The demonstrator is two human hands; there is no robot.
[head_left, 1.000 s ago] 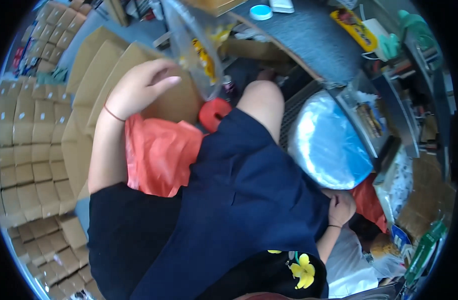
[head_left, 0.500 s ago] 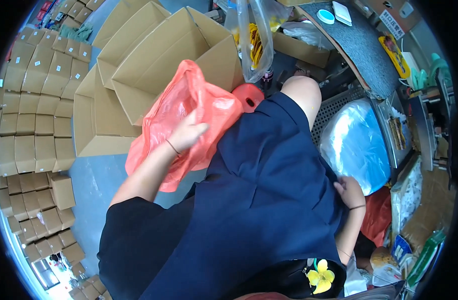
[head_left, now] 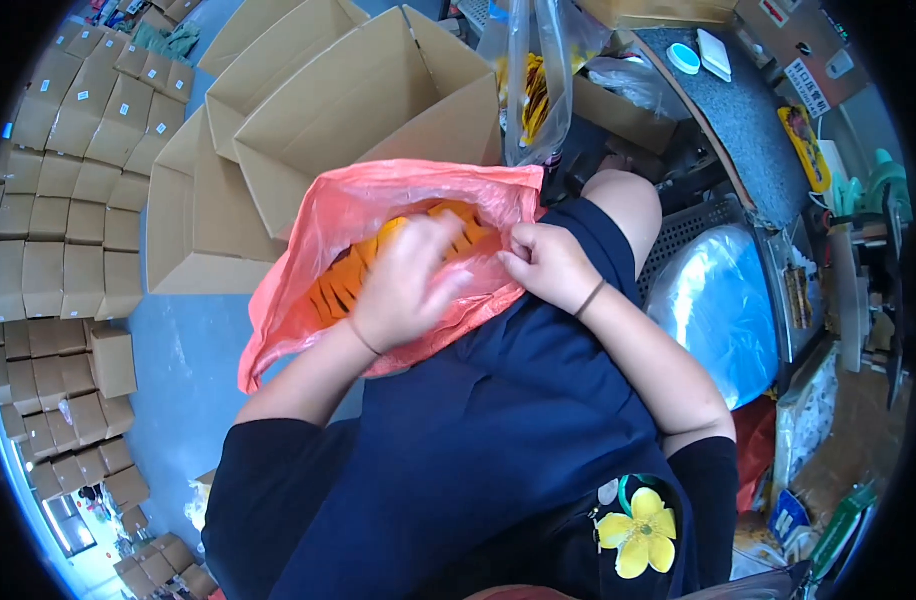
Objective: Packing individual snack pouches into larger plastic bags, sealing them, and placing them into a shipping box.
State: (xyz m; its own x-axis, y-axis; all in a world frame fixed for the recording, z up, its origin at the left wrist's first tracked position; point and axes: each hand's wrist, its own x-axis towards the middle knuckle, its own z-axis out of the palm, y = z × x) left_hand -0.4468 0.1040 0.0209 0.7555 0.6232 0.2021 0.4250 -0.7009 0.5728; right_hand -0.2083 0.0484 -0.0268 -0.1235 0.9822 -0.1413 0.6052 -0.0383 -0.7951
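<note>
A coral-pink plastic bag (head_left: 288, 290) lies across my lap with its mouth spread wide. Inside it is orange material with black stripes (head_left: 343, 275); its exact kind is unclear. My left hand (head_left: 403, 285) is over the bag's mouth, blurred by motion, thumb and fingers apart and nothing visible in them. At the bag's right edge, my right hand (head_left: 553, 265) is closed, pinching the plastic rim.
Open cardboard boxes (head_left: 348, 90) stand just beyond the bag. A hanging clear plastic bag (head_left: 533, 90) holds yellow-and-black items. To the right are a grey-topped table (head_left: 723, 120) and a blue plastic-wrapped bundle (head_left: 723, 320). Stacked cartons (head_left: 68, 220) line the left.
My right hand has come up from beside my right hip to the bag's edge. The bag's mouth has opened wide, revealing the orange striped material. My left hand has shifted slightly right and down.
</note>
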